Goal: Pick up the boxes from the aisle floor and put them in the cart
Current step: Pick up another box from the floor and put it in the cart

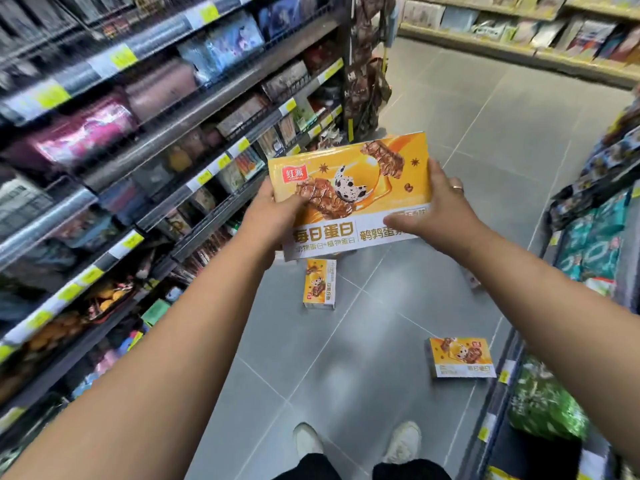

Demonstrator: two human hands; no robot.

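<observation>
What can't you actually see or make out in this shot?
Head view:
Cart: not in frame.
Pale thing on the floor: mostly behind the right forearm; maybe a box.
Floor behind the held box: covered by it.
Left shelf packets: blurred, labels unreadable.

Grey tiled floor [346, 368] — stocked shelves [138, 140] on both sides

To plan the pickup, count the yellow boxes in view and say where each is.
3. The held box is gripped by the left hand and right hand; the middle floor box lies mid-aisle; the right floor box lies beside the right shelving. Others may be hidden from view.
</observation>
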